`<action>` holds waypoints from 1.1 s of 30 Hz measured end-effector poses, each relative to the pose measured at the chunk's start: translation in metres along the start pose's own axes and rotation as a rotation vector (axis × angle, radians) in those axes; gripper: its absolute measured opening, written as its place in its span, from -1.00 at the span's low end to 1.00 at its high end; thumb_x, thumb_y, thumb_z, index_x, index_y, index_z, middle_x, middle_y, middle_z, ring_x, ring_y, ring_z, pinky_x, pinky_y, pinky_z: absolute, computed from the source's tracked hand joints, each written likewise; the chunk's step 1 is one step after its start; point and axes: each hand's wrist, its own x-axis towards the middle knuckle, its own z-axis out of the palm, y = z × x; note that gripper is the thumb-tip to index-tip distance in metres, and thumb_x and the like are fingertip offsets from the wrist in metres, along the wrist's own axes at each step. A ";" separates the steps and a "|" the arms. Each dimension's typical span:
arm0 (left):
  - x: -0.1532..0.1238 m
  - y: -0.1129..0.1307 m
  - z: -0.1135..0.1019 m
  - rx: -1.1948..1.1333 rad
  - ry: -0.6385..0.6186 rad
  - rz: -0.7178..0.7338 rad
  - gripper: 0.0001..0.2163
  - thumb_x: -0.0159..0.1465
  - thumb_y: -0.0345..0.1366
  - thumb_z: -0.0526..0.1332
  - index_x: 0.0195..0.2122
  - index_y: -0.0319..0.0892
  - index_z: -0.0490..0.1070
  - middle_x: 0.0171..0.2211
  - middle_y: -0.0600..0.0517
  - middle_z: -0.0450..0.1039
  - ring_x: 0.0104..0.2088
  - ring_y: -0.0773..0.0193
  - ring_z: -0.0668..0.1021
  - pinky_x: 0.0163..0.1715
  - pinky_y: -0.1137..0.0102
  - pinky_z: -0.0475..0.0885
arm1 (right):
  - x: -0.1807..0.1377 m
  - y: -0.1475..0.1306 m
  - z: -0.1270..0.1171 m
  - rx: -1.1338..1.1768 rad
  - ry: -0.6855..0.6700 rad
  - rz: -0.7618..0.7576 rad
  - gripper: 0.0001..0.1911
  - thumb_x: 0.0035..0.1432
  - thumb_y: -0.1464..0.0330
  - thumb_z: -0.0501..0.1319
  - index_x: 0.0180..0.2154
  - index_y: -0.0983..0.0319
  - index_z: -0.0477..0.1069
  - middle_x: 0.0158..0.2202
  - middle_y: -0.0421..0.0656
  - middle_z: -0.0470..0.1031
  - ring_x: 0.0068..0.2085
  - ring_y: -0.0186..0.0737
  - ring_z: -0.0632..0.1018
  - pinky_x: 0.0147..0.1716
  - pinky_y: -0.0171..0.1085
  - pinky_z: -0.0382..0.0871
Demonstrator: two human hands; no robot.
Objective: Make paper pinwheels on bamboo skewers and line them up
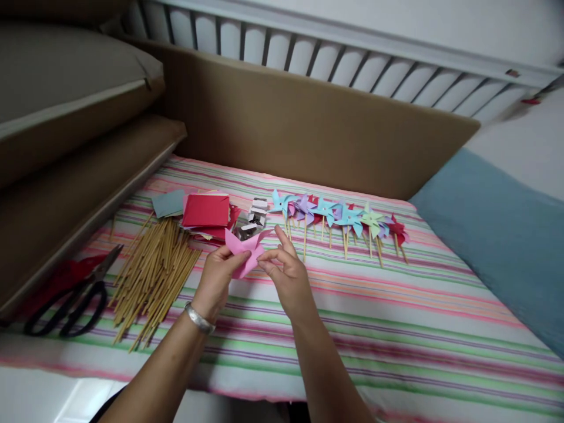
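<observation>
The pink paper [241,251] is gripped by the left hand [218,281] and pinched by the right hand [286,276]; its corners are probably best drawn inward gently.

Pink paper [245,251] half hidden behind the left hand [217,281] and right hand [286,273], both forearms cut off at the bottom edge. Striped bit [257,212] behind it, too small to tell; red patch [57,279] under the scissors [104,264], just a blur.
</observation>
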 end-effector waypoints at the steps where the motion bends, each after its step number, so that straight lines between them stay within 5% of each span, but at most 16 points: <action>1: 0.000 -0.002 0.004 -0.003 -0.002 0.006 -0.84 -0.06 -0.33 0.38 -0.40 -0.20 0.56 -0.47 0.05 0.57 -0.46 0.33 0.51 -0.34 0.43 0.35 | 0.001 0.001 -0.001 -0.002 0.001 0.010 -0.91 0.05 0.41 0.20 -0.42 0.17 0.49 0.31 -0.20 -0.02 0.28 -0.09 0.10 0.20 -0.07 0.01; 33: -0.003 0.000 0.000 0.001 -0.143 -0.051 -0.85 -0.03 -0.33 0.38 -0.40 -0.23 0.58 -0.45 0.01 0.57 -0.45 0.35 0.51 -0.37 0.46 0.33 | 0.002 0.007 0.003 0.076 0.002 0.100 -0.94 -0.04 0.37 0.25 -0.46 0.18 0.51 0.24 -0.06 0.16 0.27 -0.04 0.14 0.20 -0.07 -0.07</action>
